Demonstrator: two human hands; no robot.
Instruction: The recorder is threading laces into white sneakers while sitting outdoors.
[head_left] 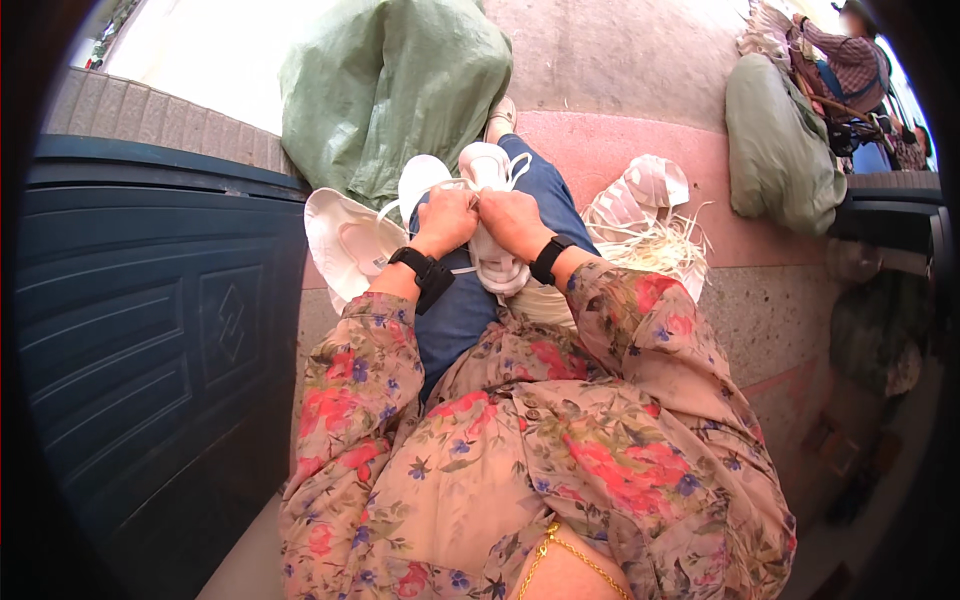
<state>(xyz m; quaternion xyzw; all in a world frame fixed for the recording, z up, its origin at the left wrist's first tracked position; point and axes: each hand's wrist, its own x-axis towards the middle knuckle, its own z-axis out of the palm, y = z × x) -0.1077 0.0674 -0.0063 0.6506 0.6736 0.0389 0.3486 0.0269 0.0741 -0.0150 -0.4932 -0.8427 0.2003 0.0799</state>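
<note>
Both my hands meet over my lap, fingers closed, around a white shoe upper (497,262) that lies between my thighs. My left hand (445,222) pinches at a thin white lace (388,211), whose loop hangs out past it. Close against it, my right hand (512,222) is closed at the upper's lace area; its fingertips are partly hidden. A second white lace loop (521,170) stands out above the right hand. Beyond the knuckles rise rounded white parts (424,178). Another pale, hollow white piece (345,240) rests by my left knee.
A big green sack (395,90) stands ahead of my knees. To my right lie white pieces (640,190) and a bundle of thin pale strands (660,248). A dark blue panelled door (150,320) borders my left. Farther right are another green sack (780,140) and a seated person (850,65).
</note>
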